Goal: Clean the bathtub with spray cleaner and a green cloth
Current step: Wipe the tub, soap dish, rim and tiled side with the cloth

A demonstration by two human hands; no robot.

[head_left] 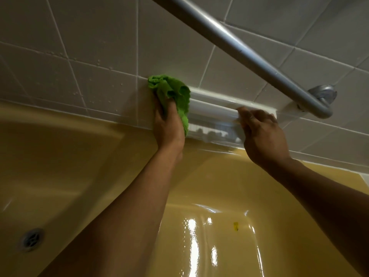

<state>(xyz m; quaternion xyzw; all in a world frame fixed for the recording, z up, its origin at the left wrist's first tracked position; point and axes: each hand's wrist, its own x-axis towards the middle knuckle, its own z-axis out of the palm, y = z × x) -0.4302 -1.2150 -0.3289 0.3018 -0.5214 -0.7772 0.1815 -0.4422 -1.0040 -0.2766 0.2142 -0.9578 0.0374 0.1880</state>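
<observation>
A yellow bathtub fills the lower view, its floor wet and shiny. My left hand grips a bunched green cloth and presses it against the left end of a white ceramic soap dish set in the tiled wall. My right hand holds the right part of the soap dish's white bar, fingers curled over it. No spray cleaner is in view.
A grey metal grab bar runs diagonally across the white tiled wall to a round mount at right. The tub drain lies at lower left. A small yellow speck sits on the tub floor.
</observation>
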